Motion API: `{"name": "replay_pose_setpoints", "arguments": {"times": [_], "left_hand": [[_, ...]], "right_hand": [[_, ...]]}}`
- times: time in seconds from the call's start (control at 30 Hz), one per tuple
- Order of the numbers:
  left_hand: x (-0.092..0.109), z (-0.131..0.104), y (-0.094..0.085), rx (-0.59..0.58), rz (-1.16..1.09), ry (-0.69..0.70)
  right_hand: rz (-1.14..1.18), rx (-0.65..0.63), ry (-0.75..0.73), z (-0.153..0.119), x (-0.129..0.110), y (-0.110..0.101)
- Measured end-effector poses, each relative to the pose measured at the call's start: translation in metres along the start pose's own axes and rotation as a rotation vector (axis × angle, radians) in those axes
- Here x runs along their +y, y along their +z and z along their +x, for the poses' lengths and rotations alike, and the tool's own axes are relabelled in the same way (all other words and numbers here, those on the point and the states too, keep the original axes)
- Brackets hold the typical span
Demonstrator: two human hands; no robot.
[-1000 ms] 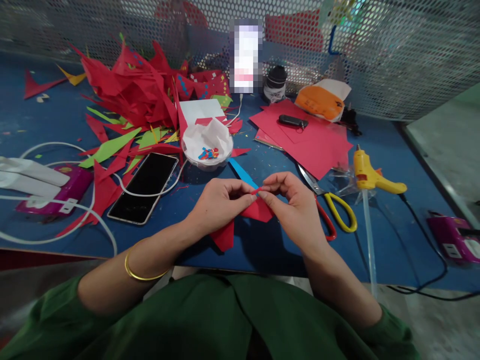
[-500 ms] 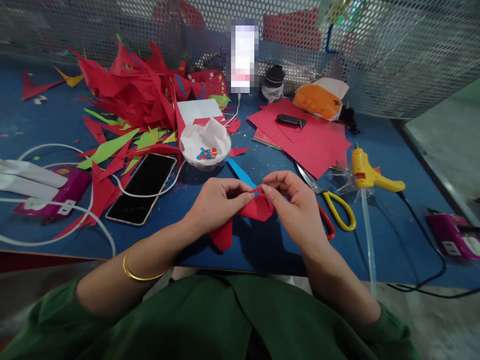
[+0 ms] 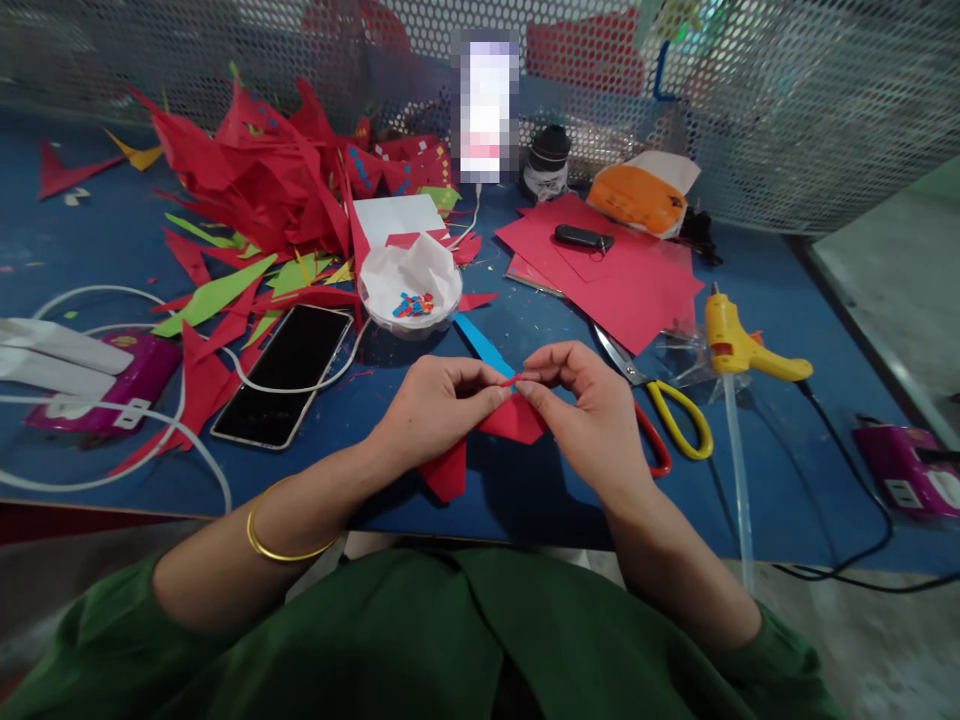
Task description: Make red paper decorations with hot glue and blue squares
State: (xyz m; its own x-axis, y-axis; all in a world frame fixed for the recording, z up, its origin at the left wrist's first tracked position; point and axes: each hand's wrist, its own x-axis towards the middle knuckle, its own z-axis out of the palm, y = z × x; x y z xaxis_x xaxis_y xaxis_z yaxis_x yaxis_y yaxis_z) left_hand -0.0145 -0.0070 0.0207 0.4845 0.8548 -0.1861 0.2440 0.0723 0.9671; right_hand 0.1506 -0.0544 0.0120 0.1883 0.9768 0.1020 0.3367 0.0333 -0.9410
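Observation:
Between my two hands is a folded piece of red paper (image 3: pixel 512 420), held just above the blue table near its front edge. My left hand (image 3: pixel 442 405) pinches its upper edge between thumb and fingers. Right beside it, my right hand (image 3: pixel 581 410) pinches the same edge, with thumb and fingertips nearly meeting those of the left. A lower flap of red hangs below my left hand. Just beyond the fingertips lies a blue paper strip (image 3: pixel 484 343). Scissors (image 3: pixel 679 420) with one yellow and one red handle rest close to my right hand.
A bowl (image 3: pixel 412 320) lined with white paper holds small coloured bits. Left are a phone (image 3: pixel 285 375), white cables and a heap of red paper (image 3: pixel 247 180). Right are red sheets (image 3: pixel 637 285), a yellow glue gun (image 3: pixel 739 340) and its cord. Mesh (image 3: pixel 750 130) stands behind.
My right thumb and fingertips have shifted slightly left along the paper's upper edge, closer to my left fingertips. The curled part of the red paper now looks flatter.

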Motion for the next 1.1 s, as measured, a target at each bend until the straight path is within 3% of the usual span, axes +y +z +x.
{"name": "replay_pose_setpoints", "arguments": {"times": [0.3,0.63,0.8,1.1], "left_hand": [[-0.0006,0.0,0.0012,0.014,0.019,0.008],[0.0033,-0.0009,-0.0042,-0.1,-0.012,-0.073],[0.0043,-0.002,-0.006,-0.058,0.03,-0.077],[0.0032,-0.0037,-0.0045,-0.076,0.1,-0.069]], "right_hand": [[0.009,0.008,0.008,0.0008,-0.0009,-0.0006],[0.056,0.023,0.031,0.0025,0.002,-0.0014],[0.098,-0.007,0.076,0.0032,-0.0003,-0.0015],[-0.021,-0.026,0.027,0.0026,-0.0025,-0.0021]]}}
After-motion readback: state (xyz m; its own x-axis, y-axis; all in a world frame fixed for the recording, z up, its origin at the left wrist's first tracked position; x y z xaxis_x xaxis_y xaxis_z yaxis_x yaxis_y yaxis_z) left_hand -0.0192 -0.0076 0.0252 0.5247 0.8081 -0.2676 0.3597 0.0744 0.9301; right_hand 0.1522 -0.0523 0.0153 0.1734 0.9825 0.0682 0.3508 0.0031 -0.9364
